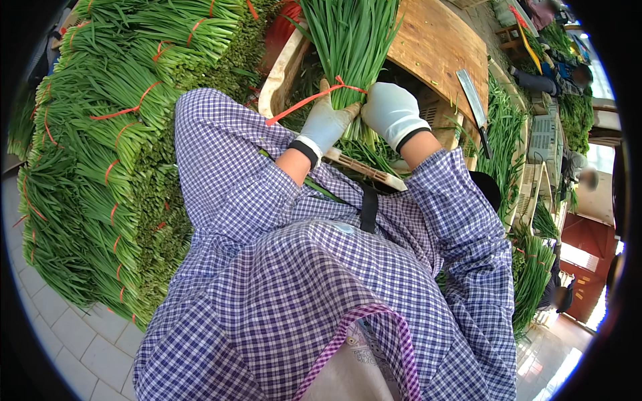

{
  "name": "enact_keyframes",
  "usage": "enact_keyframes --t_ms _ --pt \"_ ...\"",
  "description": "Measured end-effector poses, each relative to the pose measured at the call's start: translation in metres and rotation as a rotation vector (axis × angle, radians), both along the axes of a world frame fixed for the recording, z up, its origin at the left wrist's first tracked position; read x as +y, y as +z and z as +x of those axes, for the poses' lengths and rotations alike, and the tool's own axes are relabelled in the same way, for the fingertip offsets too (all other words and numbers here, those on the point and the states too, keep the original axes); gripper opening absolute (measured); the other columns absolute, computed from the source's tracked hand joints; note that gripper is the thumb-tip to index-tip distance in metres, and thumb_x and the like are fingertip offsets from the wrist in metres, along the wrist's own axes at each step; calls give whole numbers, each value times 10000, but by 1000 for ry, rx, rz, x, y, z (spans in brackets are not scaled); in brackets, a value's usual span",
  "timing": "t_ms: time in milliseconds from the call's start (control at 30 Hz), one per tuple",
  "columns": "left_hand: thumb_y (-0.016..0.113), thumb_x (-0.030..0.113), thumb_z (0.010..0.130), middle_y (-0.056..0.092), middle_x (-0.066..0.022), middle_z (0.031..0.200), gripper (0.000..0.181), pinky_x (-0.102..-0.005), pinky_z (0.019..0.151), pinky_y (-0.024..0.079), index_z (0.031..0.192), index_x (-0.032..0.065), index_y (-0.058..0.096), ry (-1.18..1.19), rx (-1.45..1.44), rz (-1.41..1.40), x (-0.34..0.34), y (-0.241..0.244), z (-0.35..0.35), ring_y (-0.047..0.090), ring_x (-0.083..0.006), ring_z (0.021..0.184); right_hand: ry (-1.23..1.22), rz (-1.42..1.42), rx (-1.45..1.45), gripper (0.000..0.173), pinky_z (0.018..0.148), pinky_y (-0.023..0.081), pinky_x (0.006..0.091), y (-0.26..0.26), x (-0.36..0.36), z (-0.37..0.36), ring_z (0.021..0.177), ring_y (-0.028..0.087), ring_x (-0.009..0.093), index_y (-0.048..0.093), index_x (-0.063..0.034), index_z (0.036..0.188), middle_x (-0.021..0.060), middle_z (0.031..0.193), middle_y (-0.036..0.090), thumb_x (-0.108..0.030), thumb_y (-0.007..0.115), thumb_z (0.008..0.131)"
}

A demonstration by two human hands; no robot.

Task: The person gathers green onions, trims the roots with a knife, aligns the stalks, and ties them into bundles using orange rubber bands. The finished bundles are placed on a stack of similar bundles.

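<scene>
A bunch of green garlic chives (351, 45) stands between my gloved hands, its leaves pointing away from me and its pale cut stems toward me. Around its lower part runs a red tie (306, 103), one loose end trailing to the left. My left hand (326, 118) grips the stems from the left, thumb up along the bunch. On the right side, my right hand (393, 110) is curled closed against the bunch at the tie; its fingertips are hidden. Below the bunch is a pale plastic crate (281, 75) with loose chives in it.
A tall stack of tied chive bunches (100, 165) rises at my left. On the right, a cleaver (471, 97) lies over the edge of a wooden board (436, 45). Beyond it, a long container holds loose chives (496, 135). Several people work farther right, one in blue (567, 80).
</scene>
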State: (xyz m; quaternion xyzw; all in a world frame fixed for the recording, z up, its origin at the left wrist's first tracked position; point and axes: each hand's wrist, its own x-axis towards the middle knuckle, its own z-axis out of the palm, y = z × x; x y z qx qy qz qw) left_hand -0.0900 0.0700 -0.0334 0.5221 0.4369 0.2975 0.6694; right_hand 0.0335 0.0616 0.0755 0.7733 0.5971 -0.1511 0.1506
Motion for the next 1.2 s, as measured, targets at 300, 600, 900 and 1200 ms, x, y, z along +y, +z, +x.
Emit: enact_keyframes --t_ms 300,600,900,1200 --pt "740 277 872 313 -231 1539 990 -308 1147 278 1542 -42 85 -1 -133 -106 -1 9 -2 335 -264 1411 0 -61 -24 293 761 556 430 -4 2 1 879 689 385 724 -5 930 232 917 702 -256 621 820" --pt "739 243 855 489 -181 1388 878 -315 1079 370 1509 -35 223 51 -205 -13 6 -19 5 485 -239 1260 48 -47 207 319 751 535 450 4 -46 -10 796 665 380 702 7 870 220 805 681 -304 655 819" --pt "709 159 861 574 -111 1283 665 -327 1021 433 1428 20 390 -18 -422 -190 6 -10 0 558 -195 1163 -486 -53 839 312 528 504 287 3 -97 1 512 628 125 695 -3 757 64 601 668 -250 647 941" --pt "704 287 908 647 -86 1192 515 -334 928 523 1326 41 532 -122 -591 -478 15 3 -12 640 -179 1051 -484 268 1190 336 541 501 238 11 -88 37 539 611 116 686 1 889 51 688 671 -310 606 988"
